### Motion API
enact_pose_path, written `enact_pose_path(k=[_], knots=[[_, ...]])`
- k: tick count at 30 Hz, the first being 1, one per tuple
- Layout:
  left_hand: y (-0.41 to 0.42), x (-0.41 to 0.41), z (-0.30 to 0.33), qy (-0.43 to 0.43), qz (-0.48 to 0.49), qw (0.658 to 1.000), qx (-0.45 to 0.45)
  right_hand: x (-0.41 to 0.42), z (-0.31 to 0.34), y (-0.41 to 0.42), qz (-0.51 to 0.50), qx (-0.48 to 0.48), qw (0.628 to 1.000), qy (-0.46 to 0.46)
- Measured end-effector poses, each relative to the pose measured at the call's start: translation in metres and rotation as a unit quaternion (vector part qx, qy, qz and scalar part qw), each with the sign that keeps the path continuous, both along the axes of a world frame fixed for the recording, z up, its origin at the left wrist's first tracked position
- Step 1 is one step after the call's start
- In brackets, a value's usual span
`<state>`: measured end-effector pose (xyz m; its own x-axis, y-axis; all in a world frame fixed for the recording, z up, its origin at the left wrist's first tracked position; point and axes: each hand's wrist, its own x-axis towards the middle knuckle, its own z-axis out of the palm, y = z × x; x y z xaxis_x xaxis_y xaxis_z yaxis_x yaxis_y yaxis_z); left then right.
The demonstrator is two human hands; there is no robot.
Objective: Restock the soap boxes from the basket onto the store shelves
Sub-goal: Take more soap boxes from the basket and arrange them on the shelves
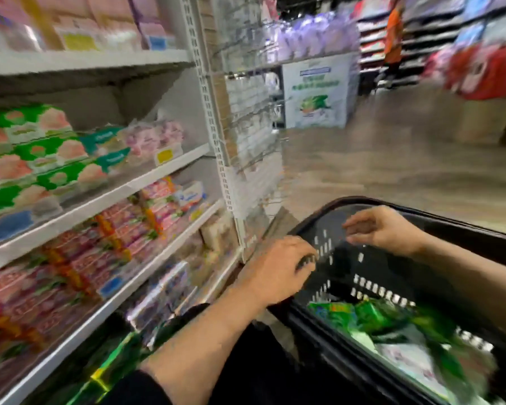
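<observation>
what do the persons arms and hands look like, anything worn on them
Both forearms are bare. The left hand and right hand show no gloves; the blur hides any rings or watch. A dark sleeve shows low on the left arm.

A single wide-angle view looked out from the person's head, forward and down along a store aisle; the shelves (105,197) ran close along its left edge, curved by the lens; the black basket (360,204) sat near at lower right, just below the camera; the far aisle lay blurred at upper right.
</observation>
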<state>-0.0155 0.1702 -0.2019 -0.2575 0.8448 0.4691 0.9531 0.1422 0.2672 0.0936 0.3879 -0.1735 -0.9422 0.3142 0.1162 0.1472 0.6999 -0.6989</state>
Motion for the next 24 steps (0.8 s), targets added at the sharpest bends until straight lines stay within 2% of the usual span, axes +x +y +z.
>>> enact_pose_path(k=[5,11,15,18,24], knots=[[0.076,0.024,-0.035,-0.020,-0.076,0.982,-0.169,0.069,-0.056,0.053,-0.084,0.005,0.993,-0.084],[0.141,0.019,-0.070,0.010,-0.042,0.936,-0.348,0.097,-0.109,0.085,-0.124,-0.013,0.976,-0.180],[0.168,-0.003,-0.094,0.034,0.001,0.913,-0.407,0.074,-0.134,0.097,-0.119,0.000,0.966,-0.230],[0.176,-0.018,-0.120,0.038,0.027,0.893,-0.448,0.050,-0.162,0.099,-0.128,-0.026,0.959,-0.252],[0.174,-0.043,-0.169,0.015,-0.023,0.851,-0.525,0.018,-0.223,0.084,-0.140,-0.052,0.947,-0.283]])
